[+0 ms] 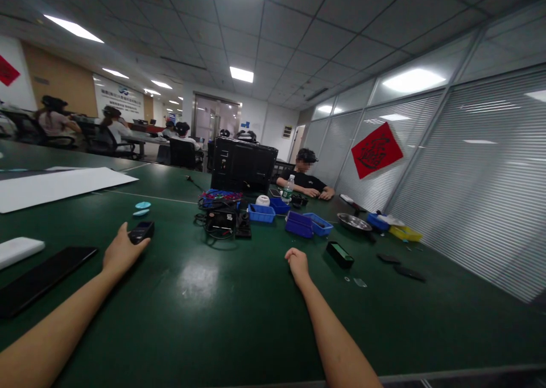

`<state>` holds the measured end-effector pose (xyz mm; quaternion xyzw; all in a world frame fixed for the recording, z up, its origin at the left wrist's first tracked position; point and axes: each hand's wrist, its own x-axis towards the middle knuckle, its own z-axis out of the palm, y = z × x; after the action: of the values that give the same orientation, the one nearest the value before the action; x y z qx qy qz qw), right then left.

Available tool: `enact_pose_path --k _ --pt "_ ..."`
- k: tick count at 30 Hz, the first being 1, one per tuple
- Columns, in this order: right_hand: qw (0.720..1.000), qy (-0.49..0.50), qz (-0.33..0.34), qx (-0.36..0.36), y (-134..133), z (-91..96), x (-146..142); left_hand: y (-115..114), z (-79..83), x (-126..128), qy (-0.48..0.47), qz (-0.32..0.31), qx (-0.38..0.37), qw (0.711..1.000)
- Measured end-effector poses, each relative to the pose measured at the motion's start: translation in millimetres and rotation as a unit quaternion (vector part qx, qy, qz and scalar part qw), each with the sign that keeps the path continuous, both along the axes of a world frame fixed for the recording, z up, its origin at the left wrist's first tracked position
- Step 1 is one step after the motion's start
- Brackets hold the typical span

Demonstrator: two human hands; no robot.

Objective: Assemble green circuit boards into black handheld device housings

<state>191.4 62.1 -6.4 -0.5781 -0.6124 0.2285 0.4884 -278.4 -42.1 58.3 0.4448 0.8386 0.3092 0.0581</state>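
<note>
My left hand (119, 250) is closed round a small black box-shaped device (142, 232) at the left of the green table (239, 331). What the device is I cannot make out. Just beyond it lie two light-blue oval pieces (143, 206). My right hand (298, 264) rests on the tabletop near the middle, its fingers curled into a loose fist with nothing showing in them. Right of that hand sits an open black box (340, 254) with a green inside. A small ring (347, 279) and a clear piece (360, 283) lie in front of this box.
A black monitor-like case (244, 163) stands at the back, with a power unit (220, 223) and cables before it. Blue bins (299, 224), a baseball (263, 201), a bottle (288, 189) and a metal bowl (354, 222) are nearby. A person (309, 177) sits opposite. A black slab (46, 277) lies left.
</note>
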Motion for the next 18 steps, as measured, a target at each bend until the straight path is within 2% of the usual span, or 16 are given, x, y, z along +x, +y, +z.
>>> enact_pose_path --k 10,18 --pt "1.000 -0.009 0.003 -0.009 1.4 -2.0 0.4 3.5 -1.7 -3.3 -0.005 0.010 -0.042 0.999" --pt "0.999 -0.026 -0.008 -0.027 -1.0 2.5 -3.0 -2.0 2.3 15.0 0.012 -0.050 -0.063 0.997"
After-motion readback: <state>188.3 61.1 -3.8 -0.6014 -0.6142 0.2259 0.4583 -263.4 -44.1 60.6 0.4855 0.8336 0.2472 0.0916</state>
